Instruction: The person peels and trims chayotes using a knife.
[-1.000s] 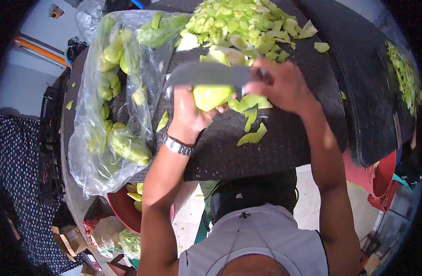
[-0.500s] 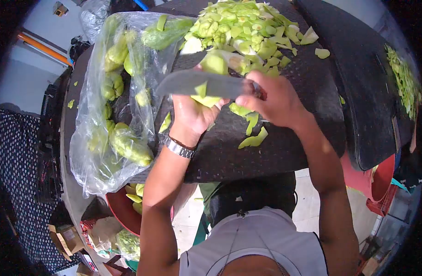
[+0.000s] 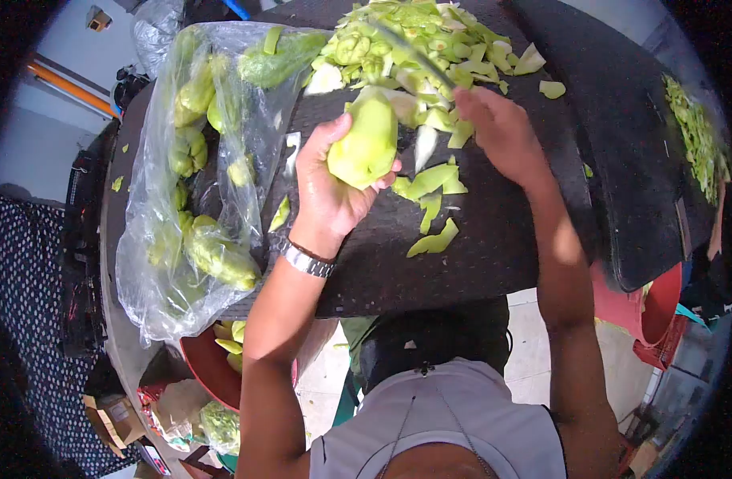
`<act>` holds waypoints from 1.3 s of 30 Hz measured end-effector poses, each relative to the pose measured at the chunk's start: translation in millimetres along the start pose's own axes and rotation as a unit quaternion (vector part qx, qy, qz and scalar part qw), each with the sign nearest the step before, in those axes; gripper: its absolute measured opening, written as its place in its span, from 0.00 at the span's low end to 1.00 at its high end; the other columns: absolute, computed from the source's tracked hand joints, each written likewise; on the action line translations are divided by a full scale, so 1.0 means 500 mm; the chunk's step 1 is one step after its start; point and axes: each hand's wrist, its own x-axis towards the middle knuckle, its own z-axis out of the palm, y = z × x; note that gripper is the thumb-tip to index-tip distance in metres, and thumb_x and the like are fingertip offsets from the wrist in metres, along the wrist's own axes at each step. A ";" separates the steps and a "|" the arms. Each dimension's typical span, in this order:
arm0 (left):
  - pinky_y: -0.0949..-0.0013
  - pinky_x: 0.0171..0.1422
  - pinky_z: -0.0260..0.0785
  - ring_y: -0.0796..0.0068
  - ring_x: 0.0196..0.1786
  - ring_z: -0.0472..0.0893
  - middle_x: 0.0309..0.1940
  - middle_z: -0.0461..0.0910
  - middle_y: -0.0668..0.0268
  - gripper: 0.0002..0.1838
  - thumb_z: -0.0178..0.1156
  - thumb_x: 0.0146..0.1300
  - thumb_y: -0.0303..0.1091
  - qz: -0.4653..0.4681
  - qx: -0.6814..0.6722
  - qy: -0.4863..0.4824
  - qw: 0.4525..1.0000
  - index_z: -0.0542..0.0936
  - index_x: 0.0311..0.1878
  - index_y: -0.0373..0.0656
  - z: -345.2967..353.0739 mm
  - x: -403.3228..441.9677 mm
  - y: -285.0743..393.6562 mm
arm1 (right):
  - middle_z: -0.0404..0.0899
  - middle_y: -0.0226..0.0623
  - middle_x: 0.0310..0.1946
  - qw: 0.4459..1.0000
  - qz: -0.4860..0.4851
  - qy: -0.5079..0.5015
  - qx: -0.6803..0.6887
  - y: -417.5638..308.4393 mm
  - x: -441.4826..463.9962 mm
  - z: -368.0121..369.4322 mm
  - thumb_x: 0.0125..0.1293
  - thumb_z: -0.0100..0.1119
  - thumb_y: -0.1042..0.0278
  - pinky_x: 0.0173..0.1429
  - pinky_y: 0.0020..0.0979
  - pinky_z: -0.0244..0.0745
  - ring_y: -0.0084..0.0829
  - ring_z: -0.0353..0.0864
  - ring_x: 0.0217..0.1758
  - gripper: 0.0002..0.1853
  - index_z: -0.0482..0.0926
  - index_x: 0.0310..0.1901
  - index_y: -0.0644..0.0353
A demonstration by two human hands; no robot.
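A peeled pale-green chayote [image 3: 364,142] rests in my left hand [image 3: 327,188], with the thumb on its left side and fingertips at its lower right. My right hand [image 3: 501,132] is closed round the handle of a knife [image 3: 414,54], whose blade points up and left over a heap of green peelings [image 3: 470,40]. Loose peel strips [image 3: 434,239] lie on the dark table [image 3: 430,279] between my hands. At the left, a clear plastic bag [image 3: 154,231] holds several chayotes [image 3: 218,251].
Below the table's left edge is a red container [image 3: 210,371] with green pieces. Another red container [image 3: 661,299] stands at the right. More shredded peel [image 3: 693,136] lies at the far right, past a black padded surface [image 3: 637,160]. Cardboard boxes [image 3: 114,419] are at lower left.
The knife has swung up and away from the chayote, its blade now angled over the peelings. My right hand has moved slightly up and right; the chayote now shows uncovered in my left hand.
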 end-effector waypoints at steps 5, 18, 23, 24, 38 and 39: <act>0.64 0.36 0.71 0.61 0.38 0.83 0.42 0.85 0.59 0.25 0.61 0.68 0.52 0.032 0.028 0.067 0.997 0.80 0.57 0.43 0.004 0.002 0.000 | 0.67 0.26 0.15 0.970 0.056 -0.026 0.233 -0.092 -0.051 -0.073 0.75 0.44 0.24 0.23 0.29 0.65 0.22 0.66 0.15 0.37 0.80 0.39 0.57; 0.51 0.56 0.79 0.55 0.52 0.83 0.52 0.83 0.58 0.22 0.58 0.71 0.47 0.075 -0.004 0.075 0.994 0.78 0.58 0.41 0.031 -0.020 0.029 | 0.58 0.19 0.11 0.822 0.297 -0.182 0.450 -0.083 -0.164 -0.036 0.72 0.34 0.17 0.13 0.23 0.56 0.15 0.56 0.08 0.43 0.78 0.43 0.57; 0.40 0.65 0.76 0.50 0.55 0.82 0.52 0.83 0.54 0.23 0.56 0.72 0.48 0.034 -0.118 0.034 0.992 0.79 0.59 0.39 0.023 -0.037 -0.005 | 0.61 0.21 0.12 0.843 0.275 -0.197 0.418 -0.078 -0.221 -0.006 0.74 0.36 0.21 0.16 0.22 0.56 0.15 0.57 0.09 0.41 0.77 0.49 0.58; 0.41 0.65 0.76 0.50 0.54 0.82 0.52 0.83 0.54 0.23 0.56 0.72 0.48 0.038 -0.135 0.044 0.989 0.79 0.59 0.39 0.030 -0.045 -0.014 | 0.61 0.21 0.13 0.864 0.249 -0.189 0.394 -0.080 -0.229 0.002 0.75 0.37 0.21 0.16 0.22 0.56 0.15 0.57 0.09 0.40 0.77 0.50 0.58; 0.53 0.56 0.79 0.58 0.45 0.85 0.40 0.85 0.58 0.18 0.59 0.72 0.50 0.071 -0.167 0.067 0.981 0.81 0.48 0.43 0.017 -0.063 -0.085 | 0.60 0.22 0.14 0.881 0.191 -0.222 0.371 -0.112 -0.280 0.049 0.81 0.41 0.33 0.16 0.23 0.57 0.15 0.57 0.10 0.33 0.76 0.51 0.62; 0.53 0.56 0.79 0.56 0.46 0.84 0.41 0.85 0.57 0.18 0.59 0.72 0.50 0.073 -0.174 0.077 0.979 0.81 0.47 0.42 0.014 -0.061 -0.089 | 0.61 0.22 0.14 0.885 0.181 -0.232 0.361 -0.112 -0.284 0.048 0.81 0.41 0.34 0.16 0.23 0.57 0.15 0.57 0.10 0.32 0.76 0.51 0.62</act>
